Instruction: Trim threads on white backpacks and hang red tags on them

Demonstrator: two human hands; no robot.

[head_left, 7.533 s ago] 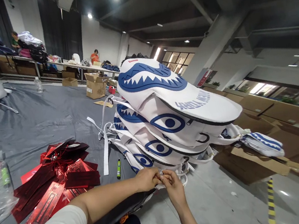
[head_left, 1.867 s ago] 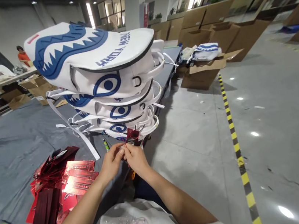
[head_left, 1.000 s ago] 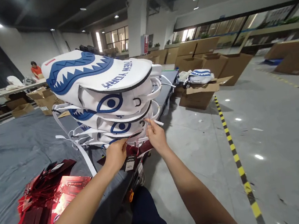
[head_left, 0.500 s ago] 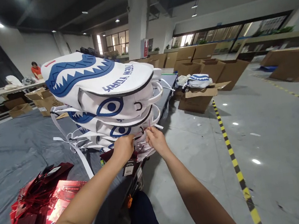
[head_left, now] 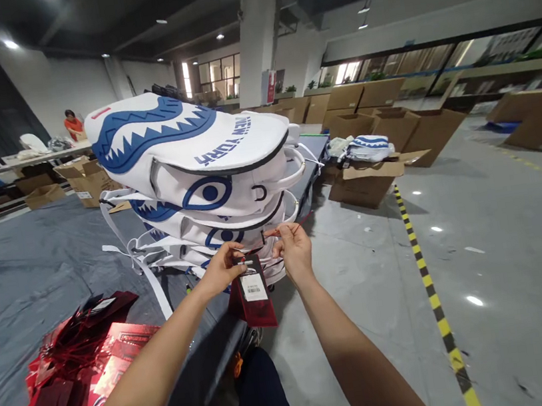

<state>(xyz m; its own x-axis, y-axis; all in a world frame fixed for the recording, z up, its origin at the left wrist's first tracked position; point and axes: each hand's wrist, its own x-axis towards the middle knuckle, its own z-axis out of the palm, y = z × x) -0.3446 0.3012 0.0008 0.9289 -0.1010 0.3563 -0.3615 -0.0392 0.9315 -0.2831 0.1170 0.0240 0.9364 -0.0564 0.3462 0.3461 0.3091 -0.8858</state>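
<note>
The stacked white backpacks [head_left: 209, 191] block the way just ahead of the left hand [head_left: 223, 267] and right hand [head_left: 295, 253]; red tags [head_left: 86, 363] lie left of them, while the right side opens over the floor [head_left: 361, 271] (a carton [head_left: 362, 183] stands farther off).

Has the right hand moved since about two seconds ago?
Yes. Judged against the top white bag, the right hand has moved up and to the right in the view, closer beneath that bag.
</note>
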